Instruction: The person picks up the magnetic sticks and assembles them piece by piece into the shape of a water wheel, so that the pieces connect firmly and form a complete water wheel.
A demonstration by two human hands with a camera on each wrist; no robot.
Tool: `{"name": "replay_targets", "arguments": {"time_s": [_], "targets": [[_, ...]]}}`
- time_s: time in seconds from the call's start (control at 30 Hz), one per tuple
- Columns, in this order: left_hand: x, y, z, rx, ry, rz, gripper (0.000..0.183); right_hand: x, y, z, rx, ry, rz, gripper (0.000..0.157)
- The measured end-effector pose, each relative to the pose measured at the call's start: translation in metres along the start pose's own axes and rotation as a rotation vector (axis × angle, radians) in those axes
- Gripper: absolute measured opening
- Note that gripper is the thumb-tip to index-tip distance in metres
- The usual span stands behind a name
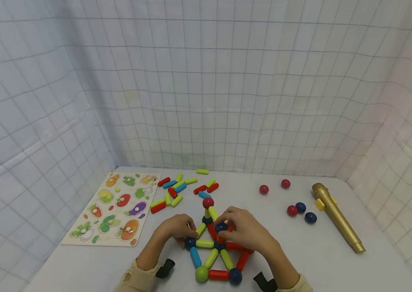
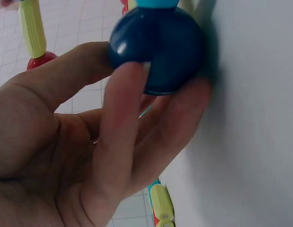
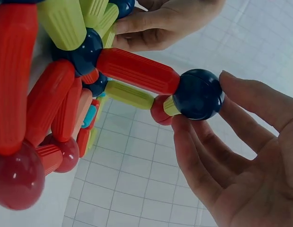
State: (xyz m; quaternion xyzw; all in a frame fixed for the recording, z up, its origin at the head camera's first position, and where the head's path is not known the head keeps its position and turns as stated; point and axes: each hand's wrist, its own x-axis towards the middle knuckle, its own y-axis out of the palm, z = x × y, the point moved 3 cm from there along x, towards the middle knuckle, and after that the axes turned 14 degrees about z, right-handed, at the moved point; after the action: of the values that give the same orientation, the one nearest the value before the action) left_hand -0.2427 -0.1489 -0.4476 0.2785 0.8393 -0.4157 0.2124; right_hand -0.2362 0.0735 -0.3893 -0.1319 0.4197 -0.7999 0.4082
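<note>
A wheel-shaped frame of magnetic rods and balls lies on the table, with a dark blue centre ball [image 1: 219, 245], a green ball [image 1: 201, 274] and a blue ball [image 1: 235, 276] at its near corners. My left hand [image 1: 179, 227] grips the dark blue ball [image 2: 158, 47] at the frame's left corner, fingers and thumb round it. Above the centre, my right hand [image 1: 246, 229] pinches a raised dark blue ball [image 3: 199, 94] between thumb and fingertips. A red rod [image 3: 139, 71] joins that ball to the frame, and a lime rod [image 1: 213, 214] links it to a raised red ball [image 1: 208, 202].
Loose rods [image 1: 179, 186] in red, blue and lime lie behind the frame, left of centre. A vegetable puzzle board [image 1: 94, 227] is at the left. Toward the right are red balls [image 1: 264, 189], dark blue balls [image 1: 310, 217] and a gold tube [image 1: 339, 219]. Gridded cloth [image 1: 227, 101] walls surround the table.
</note>
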Motion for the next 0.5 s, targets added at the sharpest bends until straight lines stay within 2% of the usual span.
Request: {"name": "replay_targets", "arguments": {"time_s": [0.13, 0.33, 0.4, 0.5], "targets": [[0.012, 0.000, -0.004, -0.012, 0.017, -0.045, 0.017, -0.002, -0.002, -0.001, -0.004, 0.007, 0.004, 0.026], [0.030, 0.000, -0.007, 0.021, 0.103, -0.232, 0.019, -0.006, 0.000, -0.003, -0.028, 0.055, -0.047, 0.027], [0.035, -0.008, -0.006, 0.043, 0.090, -0.315, 0.018, -0.007, 0.000, -0.004, -0.032, 0.066, -0.063, 0.026], [0.041, -0.033, 0.001, 0.108, 0.006, -0.492, 0.017, -0.006, -0.001, -0.003, -0.027, 0.064, -0.086, 0.026]]}}
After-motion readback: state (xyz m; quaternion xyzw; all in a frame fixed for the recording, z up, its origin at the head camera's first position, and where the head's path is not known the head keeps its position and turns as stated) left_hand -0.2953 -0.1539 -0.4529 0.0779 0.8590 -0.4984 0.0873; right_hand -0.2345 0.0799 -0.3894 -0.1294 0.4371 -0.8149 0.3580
